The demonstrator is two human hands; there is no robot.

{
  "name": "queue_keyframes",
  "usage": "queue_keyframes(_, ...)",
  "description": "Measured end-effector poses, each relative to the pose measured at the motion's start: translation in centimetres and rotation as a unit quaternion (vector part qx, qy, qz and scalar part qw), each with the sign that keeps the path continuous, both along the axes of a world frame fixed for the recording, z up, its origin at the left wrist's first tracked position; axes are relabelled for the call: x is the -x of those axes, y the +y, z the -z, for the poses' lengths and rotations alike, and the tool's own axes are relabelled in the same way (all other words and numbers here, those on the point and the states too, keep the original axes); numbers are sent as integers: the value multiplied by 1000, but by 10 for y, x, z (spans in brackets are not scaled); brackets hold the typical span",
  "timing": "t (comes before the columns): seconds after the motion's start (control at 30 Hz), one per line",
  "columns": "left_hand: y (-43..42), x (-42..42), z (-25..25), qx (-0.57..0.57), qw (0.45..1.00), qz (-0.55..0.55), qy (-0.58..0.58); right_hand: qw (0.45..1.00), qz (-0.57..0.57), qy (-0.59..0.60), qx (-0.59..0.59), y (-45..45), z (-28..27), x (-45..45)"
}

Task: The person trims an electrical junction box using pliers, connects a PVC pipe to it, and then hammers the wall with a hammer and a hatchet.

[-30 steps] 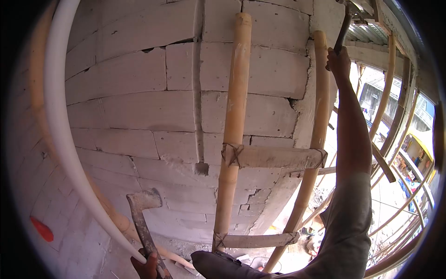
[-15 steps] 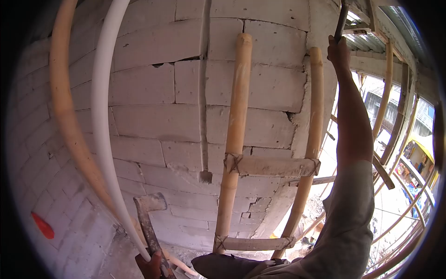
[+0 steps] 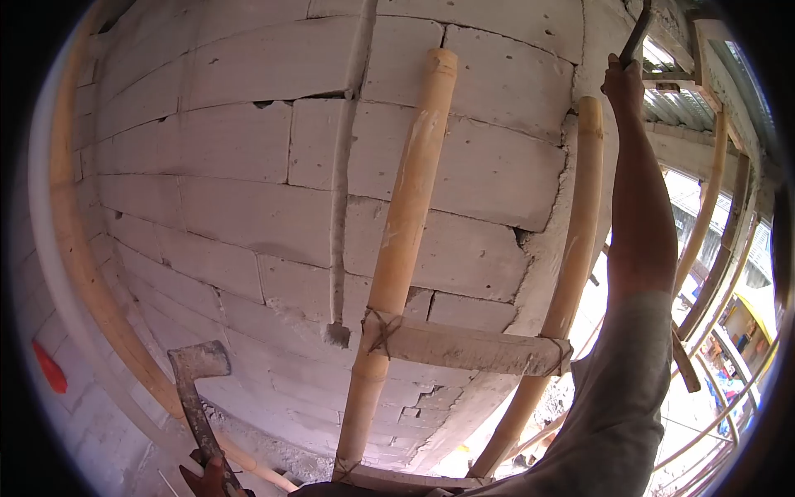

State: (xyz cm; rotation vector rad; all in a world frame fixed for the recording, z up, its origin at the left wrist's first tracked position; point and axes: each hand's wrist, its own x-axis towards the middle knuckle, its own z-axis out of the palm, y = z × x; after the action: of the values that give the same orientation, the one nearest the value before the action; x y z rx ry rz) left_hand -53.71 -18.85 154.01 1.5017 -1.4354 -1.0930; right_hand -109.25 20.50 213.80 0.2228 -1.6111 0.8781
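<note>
My left hand [image 3: 209,479], low at the left, is closed around the handle of a hatchet [image 3: 199,361], its worn metal head pointing up. A white pipe [image 3: 79,331] runs down behind that hand; whether the fingers also hold it I cannot tell. High on the right, my right hand [image 3: 623,81] grips a dark bar [image 3: 638,35] whose upper end leaves the view. Between my hands stands a bamboo ladder [image 3: 406,207] with flat rungs tied on by cord, against a grey block wall [image 3: 248,141].
A long bamboo pole [image 3: 73,240] curves down the left side beside the pipe. A vertical groove [image 3: 339,215] in the wall ends in a small square hole. At the left lies a red object [image 3: 50,367]. Bamboo and timber scaffolding [image 3: 704,207] stands at the right opening.
The view has shifted and tilted. My left hand, the hatchet and the white pipe appear farther left. My right hand still grips the dark bar and appears slightly farther right.
</note>
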Motion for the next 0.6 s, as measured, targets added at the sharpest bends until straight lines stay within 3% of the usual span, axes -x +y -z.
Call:
queue_keyframes(0.1, -2, 10, -9, 27, 990, 59, 125, 1000, -10, 5, -4, -1, -7, 10)
queue_keyframes(0.2, -16, 9, 25, 65, 968, 67, 231, 1000, -11, -19, -13, 1, -19, 35)
queue_keyframes(0.4, -8, -2, 41, 53, 971, 57, 227, 994, 10, -52, -91, 3, -17, 75)
queue_keyframes(0.6, 2, -15, 45, 52, 978, 7, 201, 992, 68, -81, -66, -19, -15, 60)
